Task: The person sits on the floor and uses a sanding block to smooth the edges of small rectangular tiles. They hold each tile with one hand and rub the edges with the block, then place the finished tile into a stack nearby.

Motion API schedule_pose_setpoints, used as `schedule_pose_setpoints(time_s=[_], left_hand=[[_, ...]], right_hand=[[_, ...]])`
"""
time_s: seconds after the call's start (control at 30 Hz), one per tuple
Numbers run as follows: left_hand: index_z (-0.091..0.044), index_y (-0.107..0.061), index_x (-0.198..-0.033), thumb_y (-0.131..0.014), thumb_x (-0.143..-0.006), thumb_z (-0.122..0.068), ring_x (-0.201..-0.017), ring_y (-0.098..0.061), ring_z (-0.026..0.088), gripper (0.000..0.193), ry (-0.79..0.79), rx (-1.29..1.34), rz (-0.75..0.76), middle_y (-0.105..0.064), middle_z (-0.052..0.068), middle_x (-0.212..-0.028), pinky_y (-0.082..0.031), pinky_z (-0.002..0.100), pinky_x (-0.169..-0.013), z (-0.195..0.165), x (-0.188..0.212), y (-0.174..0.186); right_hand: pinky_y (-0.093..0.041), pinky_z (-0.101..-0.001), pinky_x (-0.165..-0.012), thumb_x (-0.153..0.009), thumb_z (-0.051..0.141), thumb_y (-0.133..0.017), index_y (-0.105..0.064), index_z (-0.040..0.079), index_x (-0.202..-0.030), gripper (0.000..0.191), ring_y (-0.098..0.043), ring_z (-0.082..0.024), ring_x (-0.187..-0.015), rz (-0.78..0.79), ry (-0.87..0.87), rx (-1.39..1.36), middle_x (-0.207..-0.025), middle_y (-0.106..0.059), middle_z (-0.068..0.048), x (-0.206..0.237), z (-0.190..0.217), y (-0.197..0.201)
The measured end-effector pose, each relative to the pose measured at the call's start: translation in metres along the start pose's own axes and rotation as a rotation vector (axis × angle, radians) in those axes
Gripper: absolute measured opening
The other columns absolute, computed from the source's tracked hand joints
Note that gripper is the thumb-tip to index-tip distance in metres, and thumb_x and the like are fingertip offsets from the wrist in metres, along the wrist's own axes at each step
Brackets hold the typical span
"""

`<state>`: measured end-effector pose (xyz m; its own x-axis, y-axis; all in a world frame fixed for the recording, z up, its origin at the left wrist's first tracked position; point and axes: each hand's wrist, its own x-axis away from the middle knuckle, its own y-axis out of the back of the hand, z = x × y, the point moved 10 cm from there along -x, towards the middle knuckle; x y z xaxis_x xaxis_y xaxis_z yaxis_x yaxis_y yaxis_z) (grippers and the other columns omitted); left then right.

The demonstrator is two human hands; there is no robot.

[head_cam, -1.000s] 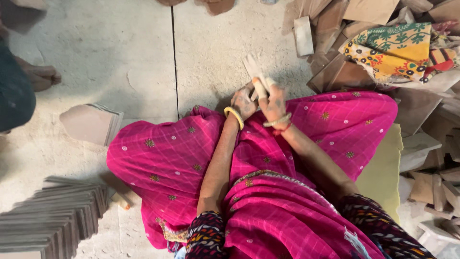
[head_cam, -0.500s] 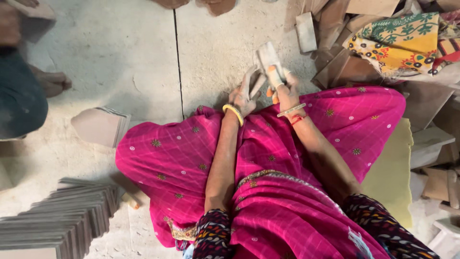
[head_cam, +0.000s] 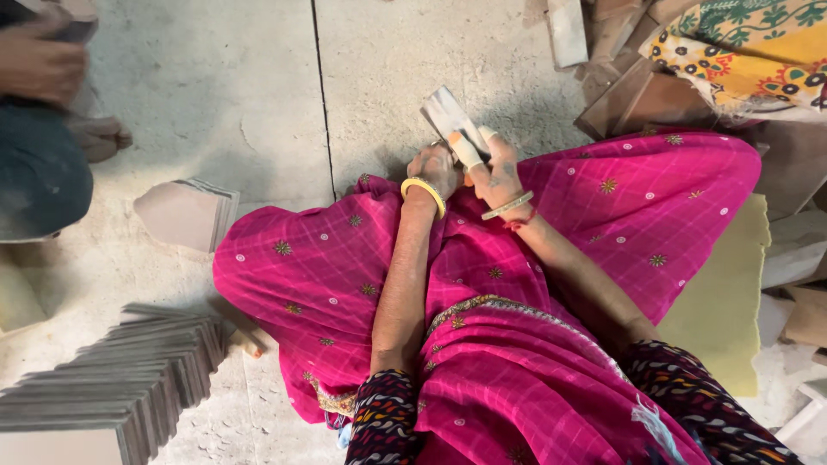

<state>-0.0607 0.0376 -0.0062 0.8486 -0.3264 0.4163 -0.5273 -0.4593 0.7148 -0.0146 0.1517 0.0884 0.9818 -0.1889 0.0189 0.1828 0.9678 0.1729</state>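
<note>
From the head view, we see both arms reaching forward over the pink lap: our left hand (head_cam: 436,168) and right hand (head_cam: 493,172) together grip a small pale tile (head_cam: 445,114), its lower edge hidden by bandaged fingers (head_cam: 465,148).

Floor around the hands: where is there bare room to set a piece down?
Bare concrete floor lies ahead of both hands, either side of the floor seam. Crowded: scrap pile right, fanned stack of tiles lower left, small tile bundle left.

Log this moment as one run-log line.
left hand: holds small flat tile | right hand: grip on same tile | tile stack: floor, left
</note>
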Motion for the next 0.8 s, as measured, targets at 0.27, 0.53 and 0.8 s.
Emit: schedule_pose_setpoints(time_s=[0.27, 0.53, 0.8], left_hand=[[-0.014, -0.067, -0.111, -0.073, -0.077, -0.021, -0.096, -0.070, 0.037, 0.035, -0.108, 0.065, -0.046, -0.075, 0.016, -0.104, -0.055, 0.048, -0.082, -0.010, 0.001, 0.001], [-0.015, -0.067, -0.109, -0.073, -0.080, -0.038, -0.098, -0.071, 0.031, 0.037, -0.217, 0.043, -0.046, -0.075, 0.013, -0.106, -0.056, 0.043, -0.083, -0.029, -0.004, -0.001], [-0.013, -0.067, -0.112, -0.079, -0.074, -0.037, -0.106, -0.070, 0.032, 0.046, -0.210, 0.125, -0.064, -0.074, 0.011, -0.110, -0.055, 0.042, -0.089, -0.024, -0.005, 0.001]], right_hand=[[-0.050, -0.0350, -0.060, -0.085, 0.002, -0.061, -0.069, 0.005, -0.124, 0.040, -0.062, -0.019, -0.067, -0.051, 0.304, 0.447, -0.091, -0.067, -0.008, -0.018, -0.017, 0.003], [-0.046, -0.0302, -0.054, -0.106, 0.007, -0.050, -0.065, -0.002, -0.111, 0.019, -0.060, -0.010, -0.057, 0.068, 0.253, 0.222, -0.073, -0.061, -0.002, -0.016, 0.009, -0.005], [-0.042, -0.0356, -0.047, -0.100, 0.014, -0.056, -0.056, -0.007, -0.119, 0.028, -0.055, -0.020, -0.054, 0.047, 0.045, 0.235, -0.073, -0.054, -0.010, -0.024, -0.059, 0.011]])
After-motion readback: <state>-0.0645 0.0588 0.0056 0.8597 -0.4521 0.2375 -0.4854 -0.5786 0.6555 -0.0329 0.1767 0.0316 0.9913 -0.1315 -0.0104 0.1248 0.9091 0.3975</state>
